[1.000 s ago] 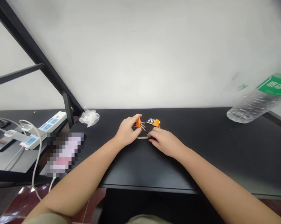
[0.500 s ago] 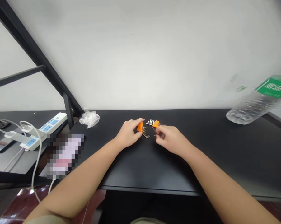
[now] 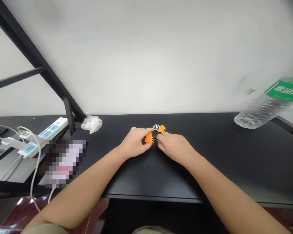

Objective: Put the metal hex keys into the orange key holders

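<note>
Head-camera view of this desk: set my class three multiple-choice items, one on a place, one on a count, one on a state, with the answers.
1. Where is the clear plastic bottle?
A) At the left end of the desk
B) At the right end of the black desk
C) On the floor

2. How many orange holders show at the hands?
A) One
B) Two
C) Four

3. What are the left hand's fingers doing?
A) Closed around an orange holder
B) Spread flat on the desk
C) Gripping the bottle

Answers:
1. B: the bottle lies far beyond the right arm.
2. B: one is at the left hand, one above the right hand.
3. A: they curl over the holder.
</note>
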Demonstrator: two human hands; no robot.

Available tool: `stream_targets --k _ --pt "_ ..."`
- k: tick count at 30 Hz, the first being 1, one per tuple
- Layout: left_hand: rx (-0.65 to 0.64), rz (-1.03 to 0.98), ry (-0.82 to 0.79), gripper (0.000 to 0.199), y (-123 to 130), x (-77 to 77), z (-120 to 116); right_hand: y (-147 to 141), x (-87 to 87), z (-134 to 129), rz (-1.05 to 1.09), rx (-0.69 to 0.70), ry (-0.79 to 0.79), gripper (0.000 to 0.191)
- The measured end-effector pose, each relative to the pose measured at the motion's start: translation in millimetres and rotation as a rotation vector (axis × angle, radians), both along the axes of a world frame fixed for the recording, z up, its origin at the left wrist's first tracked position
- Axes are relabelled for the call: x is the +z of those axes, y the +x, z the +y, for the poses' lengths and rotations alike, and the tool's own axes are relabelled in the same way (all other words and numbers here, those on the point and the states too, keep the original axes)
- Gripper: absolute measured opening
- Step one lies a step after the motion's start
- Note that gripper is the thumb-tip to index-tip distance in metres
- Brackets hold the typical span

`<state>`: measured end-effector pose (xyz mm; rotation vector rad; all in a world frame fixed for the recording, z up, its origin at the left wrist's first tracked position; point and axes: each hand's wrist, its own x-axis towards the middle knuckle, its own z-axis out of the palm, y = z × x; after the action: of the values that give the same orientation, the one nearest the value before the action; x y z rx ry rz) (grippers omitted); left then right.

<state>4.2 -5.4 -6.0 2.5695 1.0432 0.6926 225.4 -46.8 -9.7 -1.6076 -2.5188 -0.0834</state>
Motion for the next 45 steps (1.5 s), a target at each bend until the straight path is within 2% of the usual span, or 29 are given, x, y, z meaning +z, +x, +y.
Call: stream_targets --k 6,16,35,45 --pt "-0.003 0.066 -0.003 0.048 0.9 2.7 -0.8 -2.6 5.3 -0.6 -0.064 -0.02 -0.016 0.021" --pt "-0.017 0.098 -0.011 0.048 1.3 1.7 -1.4 -5.1 7.7 -2.4 -0.124 0.036 -0.024 0.02" --pt "-0.037 -0.062 -0.036 0.049 -1.2 -2.5 2.7 2.9 7.3 -2.0 -0.082 0.038 0.083 0.026" --pt "-0.071 0.006 -0.035 0.048 -4.4 -1.7 5.6 3.9 10.8 -3.9 -0.138 0.05 0.056 0.022"
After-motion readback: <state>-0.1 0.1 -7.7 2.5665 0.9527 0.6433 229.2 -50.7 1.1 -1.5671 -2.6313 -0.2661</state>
